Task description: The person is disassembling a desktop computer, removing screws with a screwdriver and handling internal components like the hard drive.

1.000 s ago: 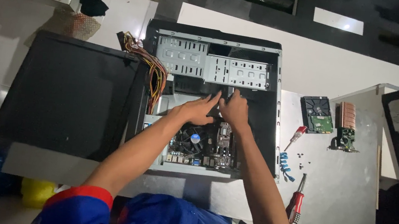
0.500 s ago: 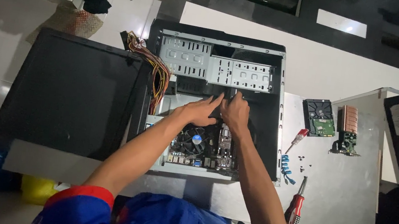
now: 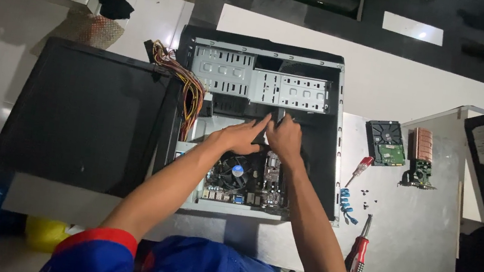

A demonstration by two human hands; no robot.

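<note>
Hands barely shifted vs the earlier views: both were already together at the top edge of the board, and the camera has drifted only a little. L hand (image 3: 243, 137) and R hand (image 3: 284, 138) sit side by side inside the open PC case (image 3: 332, 166), fingertips meeting at a dark spot just above the motherboard (image 3: 248, 183), below the silver drive cage (image 3: 261, 85). L fingers (image 3: 261, 125) stretched out, pointing up-right; R fingers (image 3: 284, 121) pointing up, a bit curled. Whether they pinch anything: can't tell, spot too dark and the part under them is hidden. Board lies flat in the case, its upper edge running left-right across the fingertips, CPU fan (image 3: 232, 171) just below the L wrist. Both hands equally near the contact spot; R comes in more straight-on, L at a slant across the fan. Wire bundle (image 3: 189, 88), yellow/orange, hangs at the case's left wall, near the L hand but apart. Black side panel (image 3: 83, 115) lies to the left. On the table (image 3: 415, 240) to the right, well apart: hard drive (image 3: 387, 142), card w/ copper heatsink (image 3: 421, 156), two red-handled screwdrivers (image 3: 357, 252), loose screws (image 3: 366, 199).
</note>
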